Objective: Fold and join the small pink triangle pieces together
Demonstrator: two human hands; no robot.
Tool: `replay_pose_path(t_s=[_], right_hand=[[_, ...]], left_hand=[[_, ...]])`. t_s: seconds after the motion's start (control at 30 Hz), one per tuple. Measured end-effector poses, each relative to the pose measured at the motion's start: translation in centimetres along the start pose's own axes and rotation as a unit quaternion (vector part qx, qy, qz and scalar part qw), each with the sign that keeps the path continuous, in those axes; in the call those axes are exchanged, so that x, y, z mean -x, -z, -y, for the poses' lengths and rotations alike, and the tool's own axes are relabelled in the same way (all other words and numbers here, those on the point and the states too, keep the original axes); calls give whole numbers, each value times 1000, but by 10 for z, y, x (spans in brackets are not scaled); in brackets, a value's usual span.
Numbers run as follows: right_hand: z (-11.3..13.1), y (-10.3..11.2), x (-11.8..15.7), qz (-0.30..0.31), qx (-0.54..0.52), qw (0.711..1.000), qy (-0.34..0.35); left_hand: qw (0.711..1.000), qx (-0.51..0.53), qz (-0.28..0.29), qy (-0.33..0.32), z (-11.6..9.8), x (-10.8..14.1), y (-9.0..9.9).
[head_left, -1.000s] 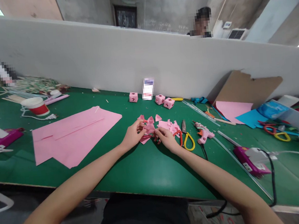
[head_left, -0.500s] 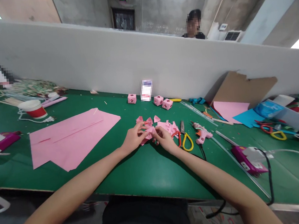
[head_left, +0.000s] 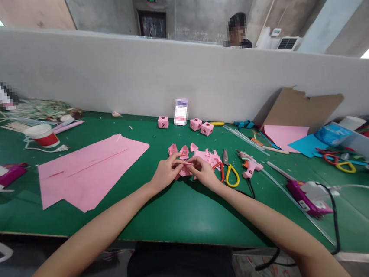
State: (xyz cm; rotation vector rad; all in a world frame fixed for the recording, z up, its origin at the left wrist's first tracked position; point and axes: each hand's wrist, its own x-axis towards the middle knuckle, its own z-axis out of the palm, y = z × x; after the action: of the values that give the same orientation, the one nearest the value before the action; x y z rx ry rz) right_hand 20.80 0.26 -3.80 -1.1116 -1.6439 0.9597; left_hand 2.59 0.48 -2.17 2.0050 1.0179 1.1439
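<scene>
Between my two hands is a small piece of pink paper [head_left: 184, 163], pinched at both ends and seen nearly edge-on. My left hand [head_left: 167, 171] closes thumb and fingers on its left side. On its right side, my right hand [head_left: 203, 170] grips with thumb and forefinger. Just beyond the fingers sit several small folded pink pieces [head_left: 173, 149]. To the right of them lies a heap of pink paper scraps [head_left: 208, 155], partly covered by my right hand. Scissors with red and yellow handles [head_left: 230, 175] rest beside that hand.
A large pink sheet [head_left: 93, 173] covers the left of the green table. Pink paper cubes [head_left: 206, 128] stand by the grey partition [head_left: 116, 75]. A pink glue gun [head_left: 251, 166], a purple power strip [head_left: 308, 200] and cables are on the right. A person [head_left: 237, 31] is beyond the partition.
The pink paper between my fingers has turned from showing a broader face to nearly edge-on. Both hands stay in almost the same place, still pinching it.
</scene>
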Motion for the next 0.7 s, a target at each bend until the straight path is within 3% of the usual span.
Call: replay_pose_path(t_s=[0.37, 0.7], right_hand=[[1, 1, 0, 26, -32, 999, -30], [-3, 2, -1, 33, -80, 995, -40]], left_hand=[[998, -50, -10, -21, -4, 1, -1], [998, 9, -55, 22, -1, -3, 4]])
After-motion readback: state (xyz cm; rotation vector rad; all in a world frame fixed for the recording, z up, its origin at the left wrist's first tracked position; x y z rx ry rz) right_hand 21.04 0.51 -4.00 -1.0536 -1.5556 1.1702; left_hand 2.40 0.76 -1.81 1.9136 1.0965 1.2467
